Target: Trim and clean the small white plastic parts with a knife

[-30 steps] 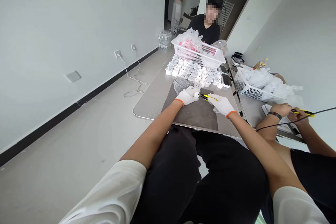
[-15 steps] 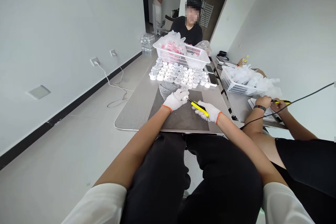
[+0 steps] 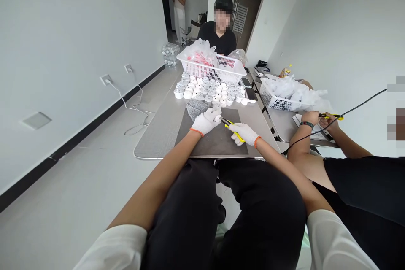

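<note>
My left hand [image 3: 205, 122], in a white glove with an orange cuff, is closed on a small white round part [image 3: 217, 118] above the dark mat [image 3: 209, 145]. My right hand [image 3: 245, 133], gloved the same way, grips a yellow and black utility knife [image 3: 232, 127]. The knife's front end points at the white part, close beside it; whether they touch is too small to tell. Behind my left hand lies a grey cloth [image 3: 195, 109]. Several rows of white round parts [image 3: 207, 88] stand beyond it on the table [image 3: 158, 137].
A white basket [image 3: 221, 74] with plastic bags stands behind the parts, near phones [image 3: 250, 94]. Across the table sits a person [image 3: 218, 36]. At right, another person's hands hold a yellow knife [image 3: 337, 117] beside a second basket [image 3: 275, 100]. A black cable [image 3: 357, 106] crosses there.
The whole view has shifted slightly, with the scene now further left. My right hand has turned over the knife, so less of its yellow handle shows. Both hands keep their holds.
</note>
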A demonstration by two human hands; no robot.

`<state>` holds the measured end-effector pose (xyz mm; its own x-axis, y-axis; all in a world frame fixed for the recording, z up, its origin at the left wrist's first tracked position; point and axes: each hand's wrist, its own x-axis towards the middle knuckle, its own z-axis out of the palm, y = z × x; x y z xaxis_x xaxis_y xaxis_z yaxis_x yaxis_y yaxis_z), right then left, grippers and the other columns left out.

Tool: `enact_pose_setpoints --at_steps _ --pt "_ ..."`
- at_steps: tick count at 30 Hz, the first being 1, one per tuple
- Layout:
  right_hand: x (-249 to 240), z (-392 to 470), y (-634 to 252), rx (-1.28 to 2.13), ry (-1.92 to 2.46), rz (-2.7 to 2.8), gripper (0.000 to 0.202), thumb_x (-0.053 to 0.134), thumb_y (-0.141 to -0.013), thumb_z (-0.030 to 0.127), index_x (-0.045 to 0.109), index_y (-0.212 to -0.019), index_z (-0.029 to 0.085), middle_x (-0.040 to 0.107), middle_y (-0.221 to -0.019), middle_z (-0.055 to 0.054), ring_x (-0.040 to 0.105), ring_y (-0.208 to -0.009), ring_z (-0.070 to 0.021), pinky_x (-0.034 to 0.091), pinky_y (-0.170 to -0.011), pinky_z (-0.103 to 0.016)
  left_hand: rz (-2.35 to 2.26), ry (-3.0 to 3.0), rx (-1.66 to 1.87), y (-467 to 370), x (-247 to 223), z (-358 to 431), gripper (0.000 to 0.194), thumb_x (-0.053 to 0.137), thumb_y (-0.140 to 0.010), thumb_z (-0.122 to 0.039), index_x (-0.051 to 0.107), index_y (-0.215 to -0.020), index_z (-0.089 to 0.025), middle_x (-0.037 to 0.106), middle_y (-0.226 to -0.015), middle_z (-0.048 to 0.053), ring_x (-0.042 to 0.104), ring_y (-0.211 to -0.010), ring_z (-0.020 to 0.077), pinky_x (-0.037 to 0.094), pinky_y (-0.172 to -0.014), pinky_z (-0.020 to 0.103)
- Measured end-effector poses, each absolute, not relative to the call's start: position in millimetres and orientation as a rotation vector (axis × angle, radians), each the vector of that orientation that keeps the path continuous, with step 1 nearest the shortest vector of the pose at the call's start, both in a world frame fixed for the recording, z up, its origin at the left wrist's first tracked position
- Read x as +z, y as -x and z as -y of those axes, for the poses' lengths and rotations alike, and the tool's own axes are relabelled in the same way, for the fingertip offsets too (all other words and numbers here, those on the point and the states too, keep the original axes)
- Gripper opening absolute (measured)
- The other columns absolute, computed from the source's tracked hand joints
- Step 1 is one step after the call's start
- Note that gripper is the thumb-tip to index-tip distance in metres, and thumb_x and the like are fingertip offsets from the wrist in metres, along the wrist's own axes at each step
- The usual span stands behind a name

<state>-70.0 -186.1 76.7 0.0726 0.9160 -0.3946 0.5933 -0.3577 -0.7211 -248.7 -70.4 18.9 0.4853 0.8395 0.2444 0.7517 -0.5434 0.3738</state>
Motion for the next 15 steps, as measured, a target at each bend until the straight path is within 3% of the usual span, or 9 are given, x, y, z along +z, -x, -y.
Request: enact_pose_setpoints --at_steps 3,7,15 --pt "79.6 188.7 67.6 0.981 2.056 1.671 0.042 0.055 -0.102 0.046 0.058 -0.127 0.013 0.064 -0.101 -0.007 0.064 -0.080 -0.0132 0.058 -0.071 -0.028 -1.408 -2.502 0.549 248.1 22.9 74.1 0.050 0.058 -0.090 -0.047 0.057 -0.139 -0.034 0.058 -0.137 0.005 0.066 -0.109 0.0243 0.052 -0.093 0.034" --pt "95.1 190.1 62.9 0.643 2.101 1.941 0.038 0.061 -0.100 0.040 0.061 -0.129 0.016 0.059 -0.129 -0.010 0.062 -0.111 -0.0212 0.056 -0.096 -0.040 -1.410 -2.514 0.523 248.7 26.2 76.4 0.052 0.057 -0.090 -0.047 0.056 -0.140 -0.034 0.059 -0.135 0.006 0.066 -0.107 0.0255 0.052 -0.092 0.035" --pt "114.3 189.2 75.1 0.098 2.251 2.247 0.043 0.054 -0.102 0.043 0.056 -0.136 0.017 0.058 -0.130 -0.014 0.060 -0.111 -0.0237 0.052 -0.094 -0.040 -1.451 -2.513 0.494 244.4 30.2 81.3 0.046 0.054 -0.090 -0.051 0.061 -0.131 -0.031 0.060 -0.127 0.009 0.066 -0.106 0.0267 0.052 -0.092 0.036"
